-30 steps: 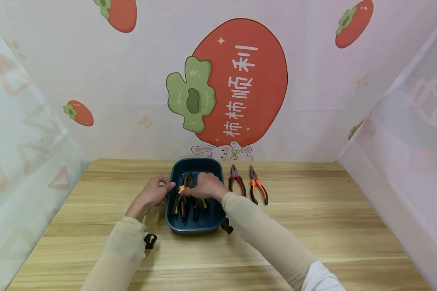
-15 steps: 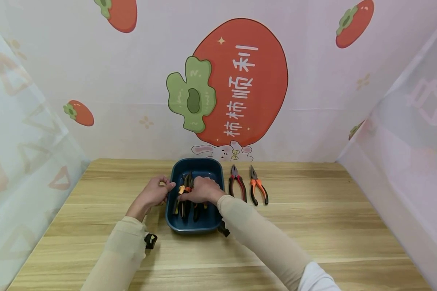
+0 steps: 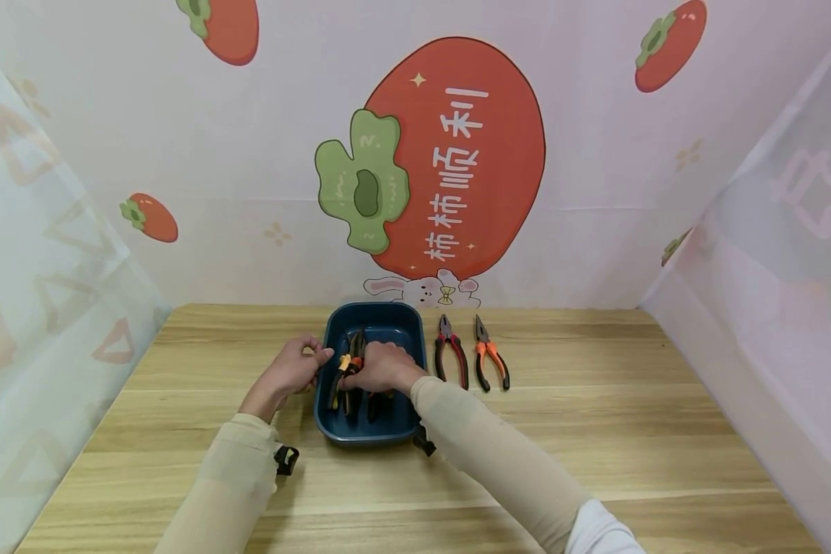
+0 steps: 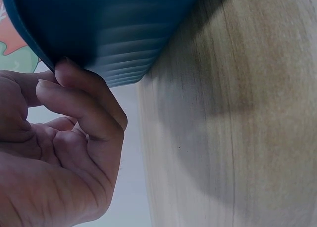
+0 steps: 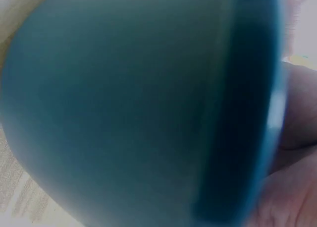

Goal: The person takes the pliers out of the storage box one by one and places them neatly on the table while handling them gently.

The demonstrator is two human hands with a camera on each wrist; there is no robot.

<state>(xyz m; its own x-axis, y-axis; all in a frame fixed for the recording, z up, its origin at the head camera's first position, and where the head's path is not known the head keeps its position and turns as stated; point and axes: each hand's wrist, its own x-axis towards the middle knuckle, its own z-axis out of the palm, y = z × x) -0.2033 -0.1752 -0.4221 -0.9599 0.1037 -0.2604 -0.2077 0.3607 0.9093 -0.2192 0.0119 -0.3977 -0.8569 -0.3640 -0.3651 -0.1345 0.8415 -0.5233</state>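
A dark blue bin [image 3: 381, 442] stands on the table and holds several pliers [image 3: 352, 400], with black, yellow and orange on their handles. My left hand [image 3: 292, 368] holds the bin's left rim; in the left wrist view its curled fingers [image 4: 81, 105] touch that rim. Inside the bin, my right hand [image 3: 379, 368] lies over the pliers, its thumb reaching left across them. Its other fingertips are hidden, so whether it grips a pair cannot be seen. The right wrist view is mostly filled by the bin's outer wall [image 5: 114, 108], with part of the hand [image 5: 294, 187] beyond the rim.
Right of the bin lie red-and-black pliers [image 3: 445, 338] and orange-and-black needle-nose pliers [image 3: 483, 346], jaws pointing away. Behind the wooden table [image 3: 595, 431] hangs a printed backdrop [image 3: 249, 154], and side sheets flank the table.
My right hand has shifted a little left and nearer to me inside the bin, over the handles. The left hand, the bin and the two pliers outside stay put.
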